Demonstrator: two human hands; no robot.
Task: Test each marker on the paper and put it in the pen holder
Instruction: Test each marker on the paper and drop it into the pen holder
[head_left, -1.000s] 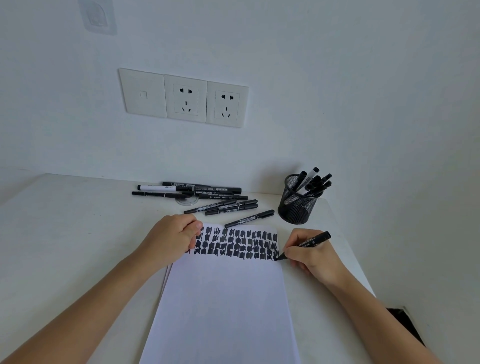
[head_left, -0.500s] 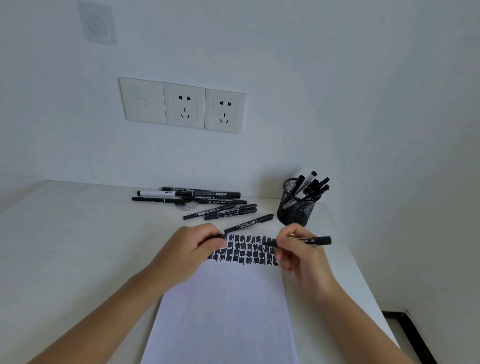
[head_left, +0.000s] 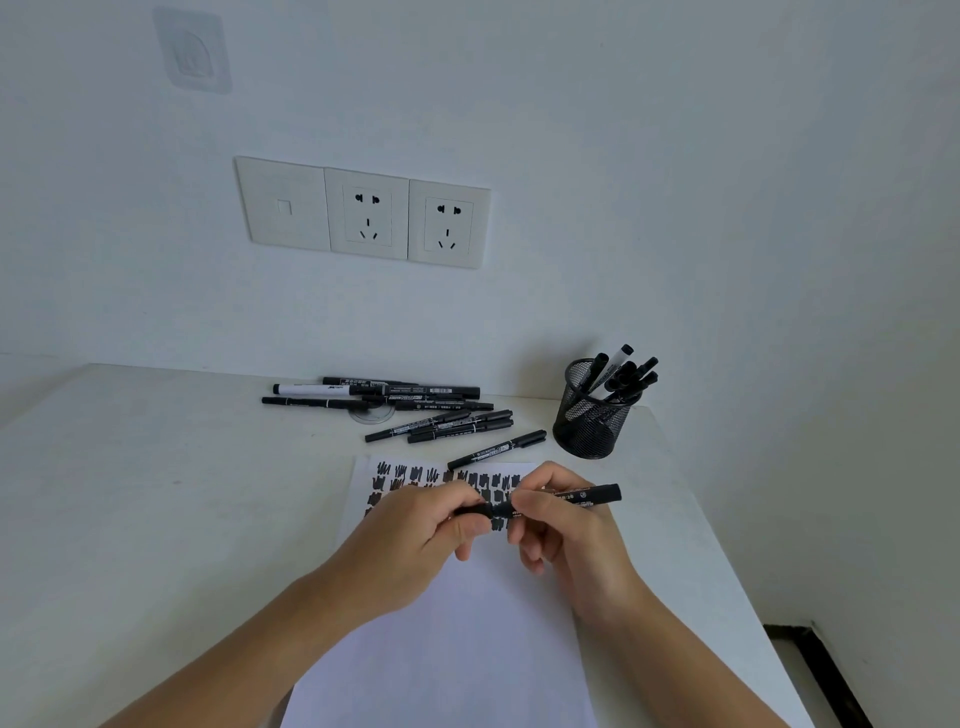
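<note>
Your paper (head_left: 467, 649) was plain white below and carried rows of black scribbled patches along its far edge. The marker (head_left: 587, 496) you held was black with pale print. The pen holder (head_left: 589, 423) was black wire mesh. Loose markers (head_left: 415, 402) were black, one white-barrelled. The bench (head_left: 156, 493) was off-white.

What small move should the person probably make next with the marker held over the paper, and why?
Probably lift the marker across to the pen holder and drop it in: both hands grip it, apparently capped, above the scribbled paper.
</note>
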